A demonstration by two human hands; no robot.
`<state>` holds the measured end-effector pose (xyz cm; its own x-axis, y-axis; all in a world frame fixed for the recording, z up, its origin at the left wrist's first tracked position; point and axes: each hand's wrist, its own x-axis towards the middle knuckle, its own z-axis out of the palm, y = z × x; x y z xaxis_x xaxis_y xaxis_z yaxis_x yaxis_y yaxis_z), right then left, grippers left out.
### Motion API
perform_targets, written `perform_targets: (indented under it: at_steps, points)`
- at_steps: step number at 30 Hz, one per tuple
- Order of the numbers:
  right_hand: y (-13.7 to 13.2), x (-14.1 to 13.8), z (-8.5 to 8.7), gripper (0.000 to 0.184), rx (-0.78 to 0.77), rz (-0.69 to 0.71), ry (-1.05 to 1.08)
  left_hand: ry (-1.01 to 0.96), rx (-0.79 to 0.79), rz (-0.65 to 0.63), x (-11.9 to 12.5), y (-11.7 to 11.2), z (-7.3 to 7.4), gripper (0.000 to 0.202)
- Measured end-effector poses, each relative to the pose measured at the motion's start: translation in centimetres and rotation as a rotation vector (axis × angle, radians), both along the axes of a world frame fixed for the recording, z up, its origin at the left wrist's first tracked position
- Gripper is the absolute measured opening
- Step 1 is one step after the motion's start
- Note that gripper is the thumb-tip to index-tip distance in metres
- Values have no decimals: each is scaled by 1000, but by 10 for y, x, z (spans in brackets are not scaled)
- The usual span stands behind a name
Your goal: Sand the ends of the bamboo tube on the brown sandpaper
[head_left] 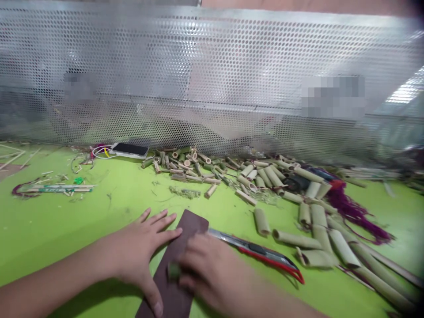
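A dark brown strip, apparently sandpaper (185,223), lies slantwise on the green table at the near middle. My left hand (135,247) rests spread at its left side, with a fingertip and the thumb pressing on its edge. Closed around a short green bamboo piece (173,271), my right hand (212,269) is over the strip and smeared by motion. Most of the piece is hidden by the fingers; its visible end is at the strip's surface. Just right of my right hand lies a box cutter (255,249) with a red-edged handle and its blade toward the strip.
Several cut bamboo tubes (294,238) cover the right side, with smaller pieces (188,163) heaped at the back. Purple yarn (347,207) lies among them. A phone with a white cable (130,150) sits before the perforated metal screen (212,79). Thin sticks (62,188) lie left.
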<state>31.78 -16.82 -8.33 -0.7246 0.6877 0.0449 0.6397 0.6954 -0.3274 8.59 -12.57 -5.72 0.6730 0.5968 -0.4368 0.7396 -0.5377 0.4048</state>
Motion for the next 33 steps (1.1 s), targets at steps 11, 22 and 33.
perform_targets:
  at_steps: [11, 22, 33]
  points:
    - [-1, -3, 2, 18, 32, -74, -27, -21, -12, -12, 1, 1, 3, 138]
    - [-1, -5, 2, 20, 42, 63, -7, 3, 27, -11, -2, 1, -4, 140]
    - [-6, -9, 2, 18, 88, 20, -29, 30, 47, -11, 0, -2, -2, 141]
